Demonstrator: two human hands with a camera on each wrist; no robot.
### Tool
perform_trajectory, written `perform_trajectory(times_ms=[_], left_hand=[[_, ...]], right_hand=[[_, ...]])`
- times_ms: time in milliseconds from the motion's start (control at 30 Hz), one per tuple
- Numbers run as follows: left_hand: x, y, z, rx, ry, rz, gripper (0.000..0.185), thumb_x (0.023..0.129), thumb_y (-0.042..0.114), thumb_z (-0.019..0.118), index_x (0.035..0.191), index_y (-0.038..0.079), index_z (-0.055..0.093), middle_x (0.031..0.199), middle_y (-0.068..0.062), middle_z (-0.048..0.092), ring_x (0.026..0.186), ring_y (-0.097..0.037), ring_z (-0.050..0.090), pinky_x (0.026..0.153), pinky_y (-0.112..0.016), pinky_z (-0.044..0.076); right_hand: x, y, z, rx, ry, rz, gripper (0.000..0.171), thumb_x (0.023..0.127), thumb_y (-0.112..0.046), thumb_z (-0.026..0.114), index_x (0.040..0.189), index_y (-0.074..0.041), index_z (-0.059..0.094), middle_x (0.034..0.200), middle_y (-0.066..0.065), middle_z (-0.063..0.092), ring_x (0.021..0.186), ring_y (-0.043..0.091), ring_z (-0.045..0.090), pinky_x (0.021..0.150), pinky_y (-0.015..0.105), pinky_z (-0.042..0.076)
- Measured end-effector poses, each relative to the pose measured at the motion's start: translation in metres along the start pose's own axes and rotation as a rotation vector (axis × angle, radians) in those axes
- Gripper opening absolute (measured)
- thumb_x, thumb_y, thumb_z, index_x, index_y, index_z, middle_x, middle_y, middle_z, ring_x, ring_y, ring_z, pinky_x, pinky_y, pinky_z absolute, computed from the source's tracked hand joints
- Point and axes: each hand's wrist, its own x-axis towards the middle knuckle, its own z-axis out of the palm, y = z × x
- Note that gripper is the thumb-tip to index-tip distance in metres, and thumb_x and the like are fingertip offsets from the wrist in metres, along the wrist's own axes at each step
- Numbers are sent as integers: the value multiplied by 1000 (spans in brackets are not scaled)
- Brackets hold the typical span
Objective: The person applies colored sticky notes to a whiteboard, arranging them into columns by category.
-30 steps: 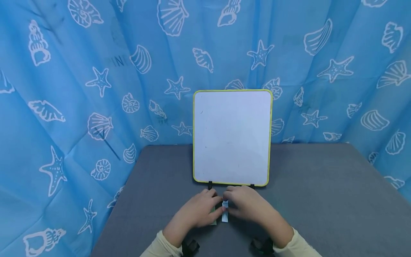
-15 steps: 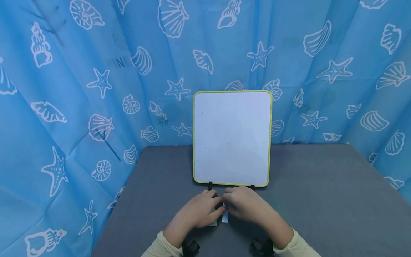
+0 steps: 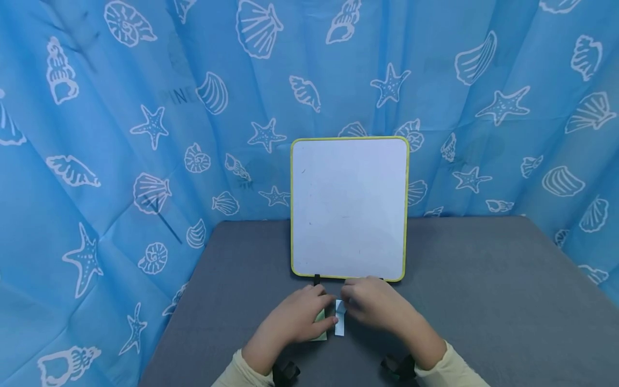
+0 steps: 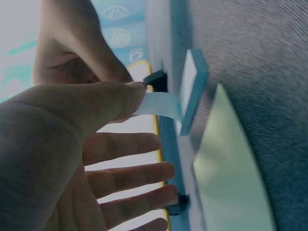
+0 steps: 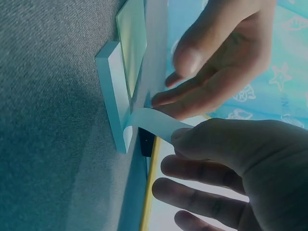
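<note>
My right hand (image 3: 374, 303) pinches the end of a thin pale strip (image 5: 156, 124) between thumb and fingers. The strip curves down to a small, narrow block (image 5: 109, 89) with a whitish top and bluish sides, and its other end is still joined to that block. On the left, my left hand (image 3: 295, 316) has its fingers extended, with the thumb tip beside the block in the head view. In the left wrist view its thumb overlaps the strip. A flat pale green piece (image 4: 231, 173) lies on the table beside the block, partly hidden under my left hand in the head view.
A whiteboard (image 3: 349, 207) with a yellow rim stands just beyond my hands, on small black feet (image 3: 316, 279). Grey cloth covers the table (image 3: 464, 290). Behind it hangs a blue curtain (image 3: 271, 70) with white shells and starfish.
My right hand has shifted slightly right and away from the block, so more of the strip and block shows. My left hand has stayed nearly in place, with more green showing beneath.
</note>
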Motion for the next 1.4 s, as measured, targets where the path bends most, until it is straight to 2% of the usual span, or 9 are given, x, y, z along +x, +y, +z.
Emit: perform_trajectory(times_ms=[200, 367, 500, 567, 767, 900, 1200, 1400], left_hand=[[1, 5, -3, 14, 0, 22, 47, 106, 53, 59, 137, 20, 71, 124, 4, 66, 98, -8, 57, 85, -30, 54], [2, 10, 0, 29, -12, 38, 37, 104, 48, 66, 126, 20, 75, 106, 7, 68, 83, -3, 55, 75, -26, 51], [2, 14, 1, 34, 2, 46, 27, 102, 43, 71, 110, 18, 77, 87, 10, 60, 69, -3, 47, 64, -23, 43], [2, 16, 2, 43, 14, 51, 24, 101, 41, 73, 106, 18, 77, 83, 12, 57, 67, -3, 45, 61, -22, 40], [1, 22, 7, 73, 34, 96, 22, 93, 36, 84, 108, 22, 76, 92, 14, 59, 70, 1, 45, 59, -17, 39], [2, 24, 9, 95, 26, 104, 20, 91, 36, 86, 104, 25, 77, 96, 15, 61, 73, 2, 46, 61, -18, 42], [5, 24, 11, 126, 46, 124, 17, 92, 36, 85, 89, 20, 80, 96, 12, 64, 72, 1, 46, 62, -18, 41], [5, 22, 13, 129, 77, 149, 17, 93, 35, 84, 88, 20, 79, 97, 11, 64, 70, 2, 46, 61, -16, 40]], right_hand=[[0, 6, 2, 17, -5, 3, 5, 92, -11, 81, 91, -15, 77, 79, -10, 66, 64, -1, 47, 62, 23, 47], [-1, 10, 3, 22, -13, 2, 4, 93, -14, 81, 95, -13, 77, 84, -9, 69, 67, -2, 50, 63, 23, 50], [-2, 13, 3, 35, -12, 6, 4, 93, -11, 80, 94, -14, 76, 84, -9, 67, 67, -2, 49, 62, 23, 48], [-2, 15, 3, 41, -5, 4, 5, 93, -10, 79, 93, -14, 76, 83, -9, 67, 67, -2, 49, 62, 23, 48], [-3, 19, 5, 59, 3, 1, 6, 94, -9, 78, 94, -15, 76, 84, -8, 68, 67, -2, 49, 62, 23, 48], [-3, 20, 5, 59, 4, 9, 5, 94, -10, 78, 94, -14, 76, 84, -9, 67, 67, -2, 48, 62, 24, 47], [-4, 22, 6, 42, -2, 23, 5, 96, -10, 76, 94, -15, 75, 84, -9, 67, 67, -1, 49, 63, 25, 47], [-5, 23, 5, 36, 4, 36, 9, 97, -10, 75, 92, -17, 72, 82, -11, 63, 65, -1, 46, 61, 24, 44]])
